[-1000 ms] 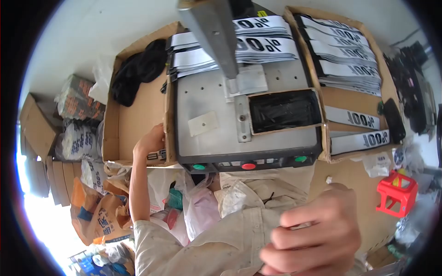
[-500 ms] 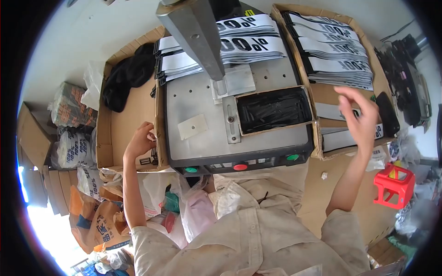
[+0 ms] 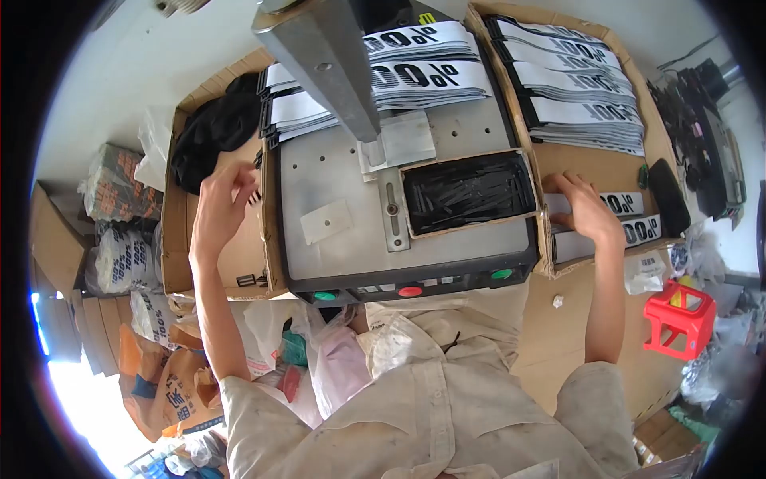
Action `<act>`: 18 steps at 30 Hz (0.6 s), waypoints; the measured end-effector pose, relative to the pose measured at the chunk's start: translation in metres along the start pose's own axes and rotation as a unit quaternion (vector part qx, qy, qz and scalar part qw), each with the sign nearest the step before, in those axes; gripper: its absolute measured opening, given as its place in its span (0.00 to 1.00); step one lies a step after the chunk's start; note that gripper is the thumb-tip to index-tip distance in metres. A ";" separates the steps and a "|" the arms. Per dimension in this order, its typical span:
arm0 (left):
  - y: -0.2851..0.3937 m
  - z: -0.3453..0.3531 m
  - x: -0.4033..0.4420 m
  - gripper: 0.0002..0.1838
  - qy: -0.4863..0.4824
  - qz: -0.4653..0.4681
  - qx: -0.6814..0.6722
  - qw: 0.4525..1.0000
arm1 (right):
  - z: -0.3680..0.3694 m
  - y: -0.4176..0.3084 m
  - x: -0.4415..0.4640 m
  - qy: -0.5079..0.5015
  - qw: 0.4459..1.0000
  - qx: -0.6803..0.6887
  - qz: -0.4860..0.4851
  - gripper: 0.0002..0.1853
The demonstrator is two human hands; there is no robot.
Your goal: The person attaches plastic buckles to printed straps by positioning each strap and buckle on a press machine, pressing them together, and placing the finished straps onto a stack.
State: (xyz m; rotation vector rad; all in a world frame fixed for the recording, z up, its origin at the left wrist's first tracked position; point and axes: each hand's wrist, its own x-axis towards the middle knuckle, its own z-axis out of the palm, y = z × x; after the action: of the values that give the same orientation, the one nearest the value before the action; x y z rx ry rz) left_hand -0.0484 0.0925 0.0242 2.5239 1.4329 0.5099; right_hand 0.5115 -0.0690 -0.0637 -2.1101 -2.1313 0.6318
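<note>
fingers of the left hand point(image 3: 217, 211) curl over the left cardboard box point(image 3: 177, 251), beside small dark pieces point(image 3: 254, 197); any grip is unclear. fingers of the right hand point(image 3: 586, 211) bend over a loose white strip point(image 3: 626, 203) in the right cardboard box point(image 3: 666, 152), grip likewise unclear. a metal-topped machine point(image 3: 319, 188) stands between.

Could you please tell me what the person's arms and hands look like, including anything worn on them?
Both the left hand and right hand are bare, with no gloves, and no watch or bracelet shows. The beige shirt has loose, lightly stained short sleeves, leaving the forearms uncovered.
</note>
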 end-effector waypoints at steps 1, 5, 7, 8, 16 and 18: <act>0.012 -0.001 0.010 0.15 0.004 -0.006 -0.001 1.000 | -0.001 0.000 0.002 -0.001 1.000 -0.004 -0.006 0.34; 0.056 0.014 0.039 0.10 0.042 0.028 -0.085 0.995 | -0.001 0.003 0.006 -0.029 0.999 -0.024 0.004 0.27; 0.077 0.027 0.053 0.08 0.083 0.072 -0.147 0.983 | 0.000 0.006 0.006 -0.025 0.999 -0.030 -0.004 0.25; 0.084 0.032 0.059 0.08 0.050 0.060 -0.161 0.984 | 0.002 0.009 0.005 0.004 1.000 0.003 -0.020 0.25; 0.073 0.095 0.069 0.11 0.014 0.113 -0.226 0.967 | -0.004 -0.003 0.000 0.207 0.974 -0.013 0.092 0.14; 0.073 0.094 0.069 0.11 0.049 0.182 -0.175 0.966 | -0.022 -0.016 0.005 0.167 0.966 0.055 0.190 0.12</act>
State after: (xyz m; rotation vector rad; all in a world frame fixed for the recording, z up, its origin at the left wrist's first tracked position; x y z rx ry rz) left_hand 0.0781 0.1144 -0.0248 2.4942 0.8069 0.8738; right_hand 0.5035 -0.0587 -0.0387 -2.3788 -1.5004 0.3704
